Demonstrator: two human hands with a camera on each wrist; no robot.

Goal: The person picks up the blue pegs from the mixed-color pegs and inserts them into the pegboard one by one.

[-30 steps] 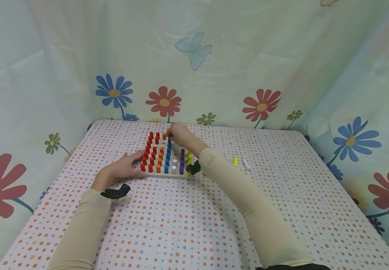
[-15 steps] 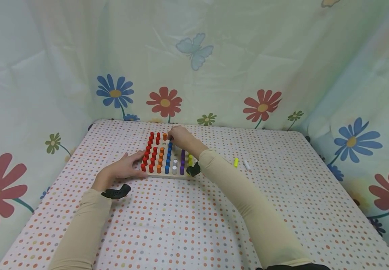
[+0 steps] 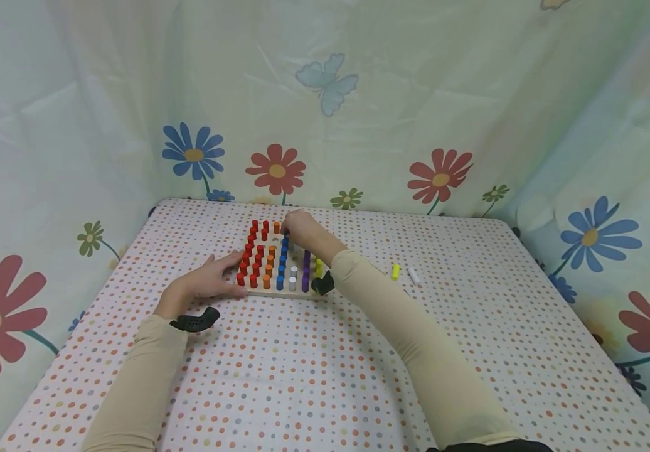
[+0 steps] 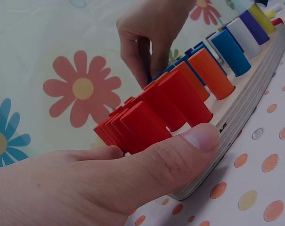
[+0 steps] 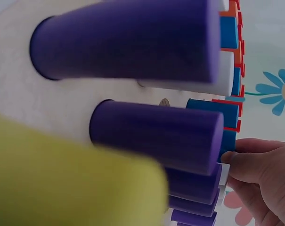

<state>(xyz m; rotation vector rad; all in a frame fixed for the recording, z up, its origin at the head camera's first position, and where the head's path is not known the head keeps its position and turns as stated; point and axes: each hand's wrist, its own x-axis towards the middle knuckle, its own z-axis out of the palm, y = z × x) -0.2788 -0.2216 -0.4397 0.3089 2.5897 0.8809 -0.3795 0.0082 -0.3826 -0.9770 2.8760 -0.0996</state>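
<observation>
Pinching a blue peg at the far end of its row, your right hand has barely shifted over the last second; only the fingertips have settled a little lower on the peg, so by the look of it the peg is being seated, not lifted away. Your left hand has not moved: its thumb presses the near left edge of the pegboard, fingers nearly straight, holding the board down on the dotted surface. Red, orange, blue, white and purple pegs stand in rows. A loose yellow peg and a white one lie well apart to the right.
</observation>
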